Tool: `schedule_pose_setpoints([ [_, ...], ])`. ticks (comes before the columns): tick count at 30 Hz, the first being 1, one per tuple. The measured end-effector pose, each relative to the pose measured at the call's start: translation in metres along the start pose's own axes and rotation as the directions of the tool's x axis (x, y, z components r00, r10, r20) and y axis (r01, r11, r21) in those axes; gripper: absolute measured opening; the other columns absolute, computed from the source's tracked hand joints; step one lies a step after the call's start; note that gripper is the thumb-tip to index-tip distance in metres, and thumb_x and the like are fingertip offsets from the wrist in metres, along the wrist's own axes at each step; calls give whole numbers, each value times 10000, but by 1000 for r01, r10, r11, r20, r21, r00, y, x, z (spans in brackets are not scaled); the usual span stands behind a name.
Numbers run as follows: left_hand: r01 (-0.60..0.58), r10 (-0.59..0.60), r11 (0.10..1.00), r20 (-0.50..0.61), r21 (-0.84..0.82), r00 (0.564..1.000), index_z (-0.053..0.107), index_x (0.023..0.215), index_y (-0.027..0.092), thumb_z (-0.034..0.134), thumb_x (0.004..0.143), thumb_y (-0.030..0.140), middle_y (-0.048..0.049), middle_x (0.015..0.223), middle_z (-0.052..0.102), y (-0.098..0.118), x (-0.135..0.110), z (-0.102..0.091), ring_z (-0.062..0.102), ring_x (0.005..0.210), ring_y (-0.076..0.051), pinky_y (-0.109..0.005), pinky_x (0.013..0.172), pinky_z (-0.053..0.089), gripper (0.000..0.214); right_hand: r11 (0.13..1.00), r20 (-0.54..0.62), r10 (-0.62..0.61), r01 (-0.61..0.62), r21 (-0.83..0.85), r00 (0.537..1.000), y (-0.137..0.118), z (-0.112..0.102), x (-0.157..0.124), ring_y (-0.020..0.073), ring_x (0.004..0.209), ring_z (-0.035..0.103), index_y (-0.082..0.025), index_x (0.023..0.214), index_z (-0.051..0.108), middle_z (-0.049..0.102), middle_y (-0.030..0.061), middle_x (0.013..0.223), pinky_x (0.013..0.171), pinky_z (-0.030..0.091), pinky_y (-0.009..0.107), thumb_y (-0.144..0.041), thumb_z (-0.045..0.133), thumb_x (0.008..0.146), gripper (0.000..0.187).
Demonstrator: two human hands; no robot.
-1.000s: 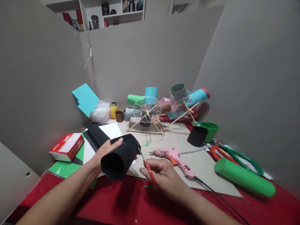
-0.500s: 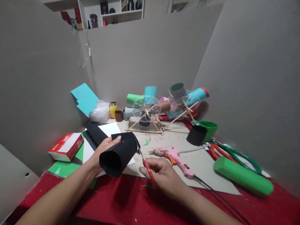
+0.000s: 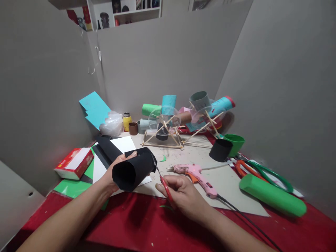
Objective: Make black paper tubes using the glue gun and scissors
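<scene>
A black paper tube [image 3: 140,168] is held above the table by my left hand [image 3: 115,171], its thumb on top and its other fingers mostly hidden behind the paper. The tube's open end faces toward me and a loose flap stands at its far side. My right hand [image 3: 181,194] is closed around the red handles of a pair of scissors [image 3: 165,187]. The blades reach the tube's right edge, partly against the black paper. Right of my right hand, a pink glue gun [image 3: 195,174] lies on the pale board [image 3: 236,196].
Behind stand stick frames [image 3: 162,145] with clear discs and coloured paper tubes. At right are a short black tube [image 3: 220,150], a green roll [image 3: 273,196] and green-handled scissors [image 3: 273,176]. At left lie a red tissue pack [image 3: 74,162], black sheets [image 3: 107,150] and green sheets [image 3: 68,189].
The black tube has tilted slightly, its near open end rising a little in my left hand. My right hand and the scissors stay nearly in place at its edge.
</scene>
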State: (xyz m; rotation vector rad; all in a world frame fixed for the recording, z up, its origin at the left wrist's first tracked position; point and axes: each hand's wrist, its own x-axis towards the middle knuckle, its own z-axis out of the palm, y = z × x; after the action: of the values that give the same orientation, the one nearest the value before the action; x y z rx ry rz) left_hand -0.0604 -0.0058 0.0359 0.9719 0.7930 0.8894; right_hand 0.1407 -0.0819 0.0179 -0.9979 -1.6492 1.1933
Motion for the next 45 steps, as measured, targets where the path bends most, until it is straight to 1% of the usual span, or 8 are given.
schedule_pose_setpoints([
  [6, -96, 95, 994, 23, 55, 995, 687, 850, 90, 689, 771, 423, -142, 724, 728, 7, -14, 14, 669, 584, -233, -288, 510, 480, 342, 1000, 4, 9, -9, 18, 1000, 1, 0, -1, 92, 526, 275, -189, 550, 386, 315, -53, 538, 474, 250, 225, -467, 638, 822, 463],
  [12, -152, 159, 986, 126, -66, 979, 708, 910, 124, 750, 685, 353, -122, 784, 734, 3, -14, 4, 682, 647, -233, -300, 552, 516, 324, 1000, 2, 12, -12, -19, 1000, 0, 1, 0, 95, 530, 272, -191, 554, 395, 311, -51, 547, 471, 242, 229, -500, 613, 826, 466],
  [18, -140, 135, 982, -47, -130, 990, 706, 832, 130, 696, 745, 202, -94, 746, 718, 6, 0, -8, 649, 568, -167, -239, 503, 491, 113, 972, 16, 36, -31, -234, 999, -2, -4, 2, 101, 536, 273, -204, 555, 351, 298, -58, 552, 488, 223, 236, -484, 577, 832, 454],
  [23, -84, 47, 979, -194, -187, 980, 681, 821, 108, 501, 832, 115, -108, 731, 714, 14, 8, -8, 640, 510, -149, -227, 469, 480, 181, 697, -59, 33, -66, -714, 998, 6, -9, -1, 132, 562, 421, -194, 706, 494, 509, -23, 602, 536, 230, 252, -324, 601, 798, 192],
  [29, -12, -11, 990, -169, -139, 986, 668, 798, 92, 488, 819, 139, -118, 695, 705, 10, 5, -2, 648, 514, -174, -251, 476, 478, 188, 530, -19, 114, -77, -844, 993, 10, -8, -6, 150, 580, 468, -200, 744, 507, 585, 4, 650, 538, 206, 257, -217, 582, 792, 90],
  [37, -56, 56, 998, 23, -7, 998, 671, 873, 117, 580, 823, 333, -128, 795, 716, 1, 2, 2, 683, 612, -223, -283, 504, 495, 240, 558, 69, 258, -90, -825, 964, -2, -18, -10, 129, 552, 476, -189, 653, 562, 590, 1, 620, 520, 213, 249, -145, 610, 758, 124],
  [41, -105, 105, 994, 44, 16, 994, 677, 901, 108, 644, 804, 405, -114, 810, 712, -1, -5, 9, 671, 659, -204, -268, 532, 496, 315, 487, 43, 196, -59, -871, 980, 1, -19, -11, 126, 537, 455, -185, 699, 603, 585, 8, 610, 527, 192, 256, -188, 602, 796, 96],
  [45, -145, 145, 989, -1, -24, 989, 689, 822, 122, 696, 777, 423, -54, 763, 701, -6, -10, 16, 613, 638, -126, -225, 602, 477, 304, 597, 81, 233, -77, -798, 969, 5, -22, -13, 124, 554, 479, -177, 697, 596, 593, 4, 626, 515, 221, 241, -113, 570, 763, 96],
])
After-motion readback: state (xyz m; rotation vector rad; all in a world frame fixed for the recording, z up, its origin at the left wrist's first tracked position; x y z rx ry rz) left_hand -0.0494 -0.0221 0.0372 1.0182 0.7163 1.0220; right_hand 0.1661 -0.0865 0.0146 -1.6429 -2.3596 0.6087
